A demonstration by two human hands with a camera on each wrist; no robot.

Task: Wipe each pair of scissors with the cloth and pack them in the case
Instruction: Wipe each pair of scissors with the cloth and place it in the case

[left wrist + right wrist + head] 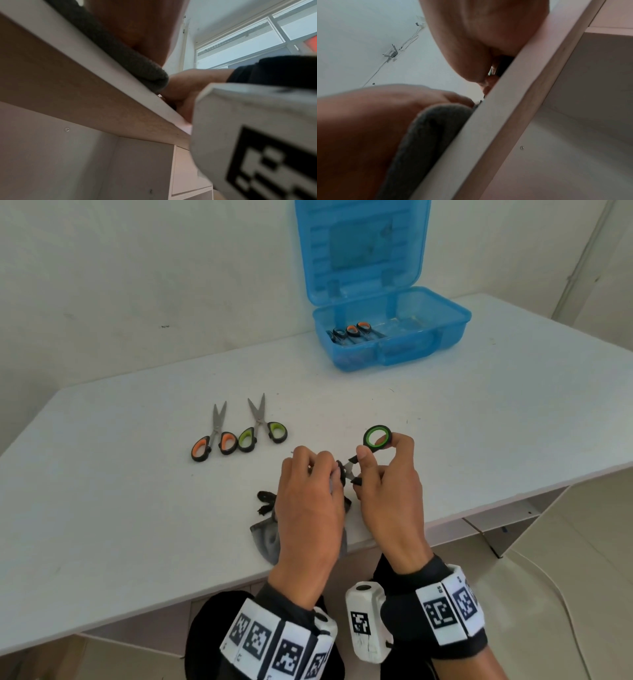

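Note:
Near the table's front edge my right hand (383, 470) pinches the handles of green-handled scissors (376, 437), one ring raised above my fingers. My left hand (311, 484) grips the grey cloth (265, 539) wrapped round their blades, which are hidden. The cloth (130, 59) hangs over the table edge in the left wrist view, and the cloth (426, 135) shows the same way in the right wrist view. Orange-handled scissors (215, 436) and another green-handled pair (263, 426) lie on the table to the left. The open blue case (394, 337) at the back holds several scissors (352, 332).
The white table (137, 508) ends just under my wrists; its front edge (154, 104) runs close to both wrist cameras. Shelving sits below the table at right (513, 515). A wall stands behind the case.

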